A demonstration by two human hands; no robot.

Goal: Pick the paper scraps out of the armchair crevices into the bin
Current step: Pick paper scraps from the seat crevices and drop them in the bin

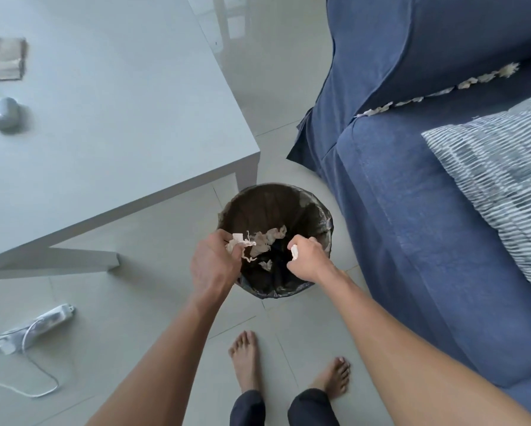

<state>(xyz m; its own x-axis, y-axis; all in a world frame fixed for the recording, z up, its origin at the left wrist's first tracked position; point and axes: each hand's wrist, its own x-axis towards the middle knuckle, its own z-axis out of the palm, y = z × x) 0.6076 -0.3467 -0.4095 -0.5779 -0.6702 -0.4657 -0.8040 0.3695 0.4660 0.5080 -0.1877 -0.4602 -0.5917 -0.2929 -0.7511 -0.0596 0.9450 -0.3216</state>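
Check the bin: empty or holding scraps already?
Holding some. Several paper scraps lie inside the bin, far from full; dark liner shows around them.

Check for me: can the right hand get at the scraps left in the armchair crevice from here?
Probably yes. The right hand is over the bin, shut on paper, and nothing lies between it and the scraps. It must drop that paper first.

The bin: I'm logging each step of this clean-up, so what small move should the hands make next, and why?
Probably open both hands and let go. The left hand and right hand each hold crumpled paper scraps right over the bin, which already holds some. A row of scraps still sits in the armchair crevice, so emptying the hands frees them to return there.
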